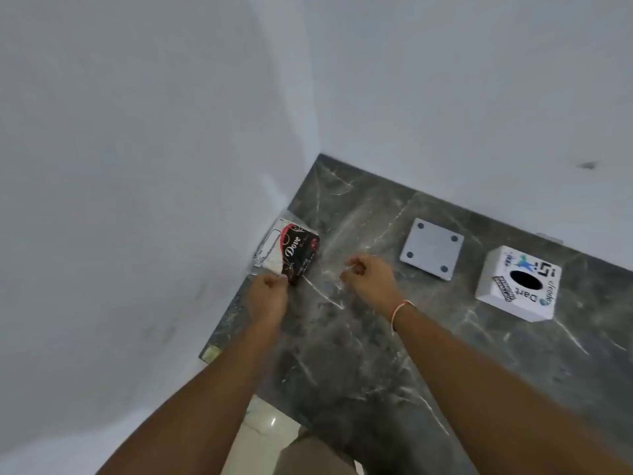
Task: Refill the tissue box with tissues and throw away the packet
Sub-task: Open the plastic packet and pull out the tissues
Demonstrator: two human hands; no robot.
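A black, red and white tissue packet (pixel 289 250) marked "Dove" lies near the left wall on the dark marble counter (pixel 359 337). My left hand (pixel 269 293) pinches its near edge. My right hand (pixel 371 277) is closed to the right of the packet, pinching what looks like a thin clear strip of plastic. A white cube tissue box (pixel 517 282) with a round hole on top stands at the right. Its flat grey base plate (pixel 432 247) lies separately between my right hand and the box.
White walls meet in a corner behind the counter and run along its left side. The counter's near edge drops to a pale tiled floor (pixel 270 430) below. A red thread band circles my right wrist.
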